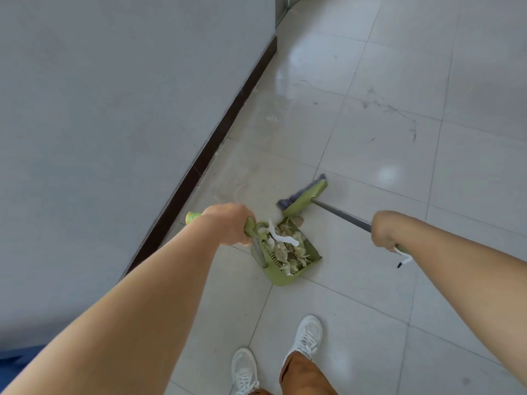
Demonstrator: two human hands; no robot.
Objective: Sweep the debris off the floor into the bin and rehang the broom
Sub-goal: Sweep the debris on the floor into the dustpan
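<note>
A: What has each hand got?

B: The left hand (231,223) is closed round the green handle of the dustpan (288,252), which hangs just below and to the right of it. The right hand (383,230) is wrapped round the grey pole of the broom (303,196); the broom head sits on the floor (370,138) well ahead of that hand, just beyond the pan's mouth.

A: And the debris?

B: The debris (285,248) is heaped in the pan, with a white strip draped over the top. A small brownish scrap (298,220) lies at the lip, between pan and broom head. No bin is in view.

A: So where might it go wrong?

B: The pan looks full and tilted. Lifted or swung with the mouth dipping, I'd expect the loose top layer, that white strip first, to slide out on the way to the bin. The scrap at the lip could be left behind if the broom pulls away without one more stroke. A hurried stroke could also push the pan back, since only one hand steadies it
</note>
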